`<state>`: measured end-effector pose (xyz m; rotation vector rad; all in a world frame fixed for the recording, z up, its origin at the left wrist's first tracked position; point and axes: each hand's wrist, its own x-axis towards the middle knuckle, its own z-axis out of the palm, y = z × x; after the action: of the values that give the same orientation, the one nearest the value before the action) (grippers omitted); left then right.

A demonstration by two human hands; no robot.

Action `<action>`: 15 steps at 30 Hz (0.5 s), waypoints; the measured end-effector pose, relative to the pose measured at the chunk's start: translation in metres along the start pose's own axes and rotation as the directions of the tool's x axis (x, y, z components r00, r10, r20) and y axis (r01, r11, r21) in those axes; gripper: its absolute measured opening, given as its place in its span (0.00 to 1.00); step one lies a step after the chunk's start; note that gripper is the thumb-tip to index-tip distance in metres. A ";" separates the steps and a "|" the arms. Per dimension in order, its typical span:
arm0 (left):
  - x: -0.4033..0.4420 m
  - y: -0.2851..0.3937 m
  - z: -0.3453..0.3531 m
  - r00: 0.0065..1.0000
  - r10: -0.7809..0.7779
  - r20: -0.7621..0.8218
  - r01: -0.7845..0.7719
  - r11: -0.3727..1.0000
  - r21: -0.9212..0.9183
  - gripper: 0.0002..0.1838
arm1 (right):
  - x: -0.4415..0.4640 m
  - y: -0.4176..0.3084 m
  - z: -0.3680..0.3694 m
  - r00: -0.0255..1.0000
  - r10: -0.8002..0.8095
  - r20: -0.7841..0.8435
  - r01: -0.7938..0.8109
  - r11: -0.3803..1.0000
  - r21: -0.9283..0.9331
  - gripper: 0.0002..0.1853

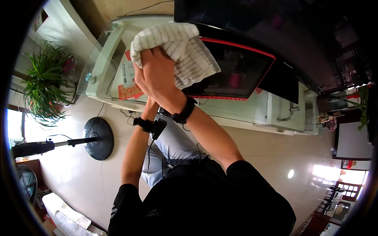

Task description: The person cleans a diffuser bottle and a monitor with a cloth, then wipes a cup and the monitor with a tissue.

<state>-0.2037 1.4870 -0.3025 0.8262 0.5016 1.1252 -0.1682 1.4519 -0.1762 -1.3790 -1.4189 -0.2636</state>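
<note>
My right hand (159,76) is closed on a white towel (195,59) with grey stripes. The towel is bunched at its upper left and hangs over the left part of a glossy black screen (240,70) with a red frame. My left hand (151,103) is mostly behind the right one; only the part near its wrist shows, and its fingers are hidden. Both wrists wear black straps. Left of the hands, red printed paper (130,92) and a pale flat item (128,74) lie on a white cabinet with a glass top (240,112).
A large dark television (283,35) stands behind the red-framed screen. A potted plant (45,82) is on the left. Below it, a round black stand base (98,138) with a pole rests on the tiled floor (267,157). A white-covered seat (69,214) is at lower left.
</note>
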 end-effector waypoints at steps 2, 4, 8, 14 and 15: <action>-0.002 0.005 0.003 1.000 -0.031 0.002 0.031 0.999 -0.025 0.30 | 0.002 -0.007 0.002 0.999 0.010 0.032 -0.015 0.990 0.144 0.12; -0.002 0.006 0.009 0.998 -0.067 0.013 0.068 0.996 -0.064 0.30 | 0.003 -0.008 0.008 1.000 -0.027 -0.003 0.026 0.955 0.296 0.11; -0.009 0.010 0.007 0.993 -0.120 0.016 0.121 0.983 -0.134 0.29 | 0.013 -0.022 -0.019 0.913 0.398 0.087 -0.281 0.459 0.843 0.20; -0.011 0.002 -0.006 0.997 -0.068 -0.045 0.066 0.997 -0.049 0.28 | 0.033 -0.016 -0.147 0.758 0.652 -0.004 -0.149 0.178 0.973 0.25; -0.008 -0.002 -0.010 0.999 -0.004 -0.037 0.007 0.997 0.082 0.30 | 0.034 -0.018 -0.166 0.682 0.706 -0.191 -0.160 0.398 0.903 0.26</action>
<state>-0.2132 1.4823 -0.3103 0.8762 0.5835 1.1228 -0.0885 1.3395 -0.0764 -0.6853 -0.4238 0.3685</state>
